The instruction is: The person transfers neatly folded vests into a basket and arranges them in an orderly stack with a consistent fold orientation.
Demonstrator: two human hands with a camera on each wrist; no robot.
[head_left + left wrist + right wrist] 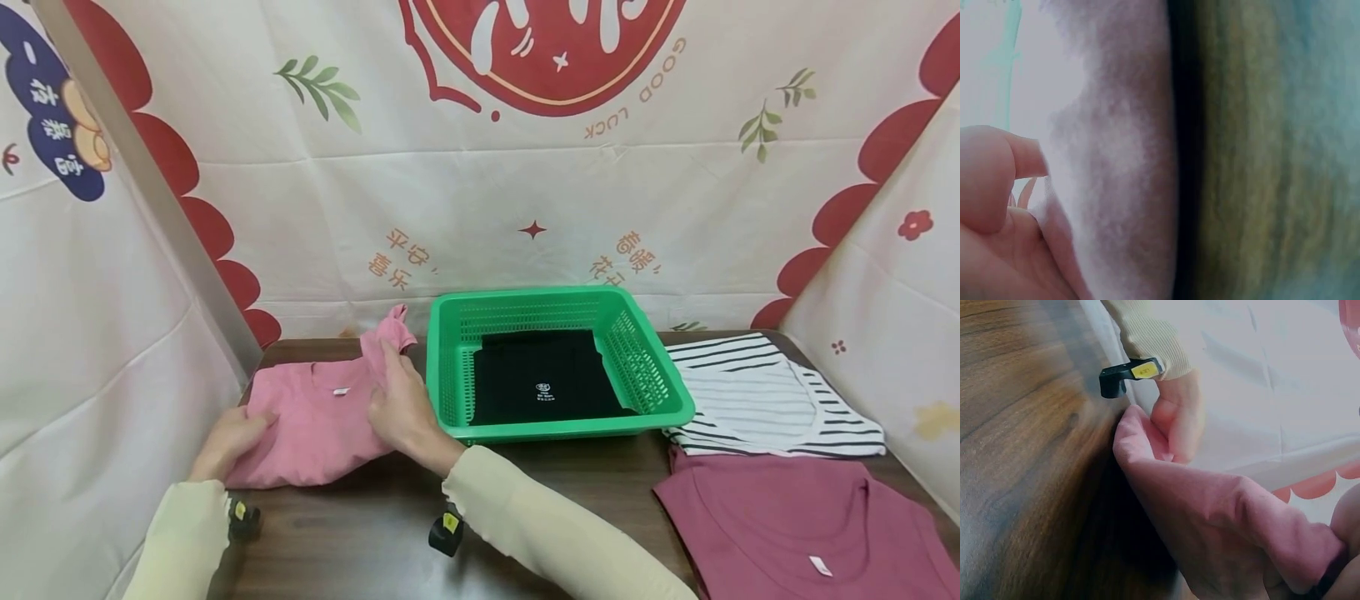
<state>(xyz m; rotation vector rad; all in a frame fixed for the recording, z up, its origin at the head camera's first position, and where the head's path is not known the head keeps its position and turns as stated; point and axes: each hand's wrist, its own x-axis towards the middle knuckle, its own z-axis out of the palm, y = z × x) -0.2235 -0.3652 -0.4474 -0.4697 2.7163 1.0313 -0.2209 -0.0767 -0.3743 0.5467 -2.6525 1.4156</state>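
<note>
A pink shirt (318, 429) with a small white neck label lies partly folded on the left of the table, in the head view. My left hand (234, 440) grips its left edge, thumb on top. At its right side my right hand (405, 408) holds a bunched part of the shirt, which sticks up above the fingers. Seen from the right wrist, the pink cloth (1210, 500) stretches between both hands, its edge off the wood. Blurred pink fabric (1116, 156) fills much of the left wrist view beside the left thumb (985, 181).
Right of the shirt stands a green plastic basket (577, 431) with a folded black garment (543, 375) inside. A striped white shirt (772, 400) and a dark rose shirt (795, 517) lie on the table's right. Printed curtains (480, 192) enclose the brown table (337, 542).
</note>
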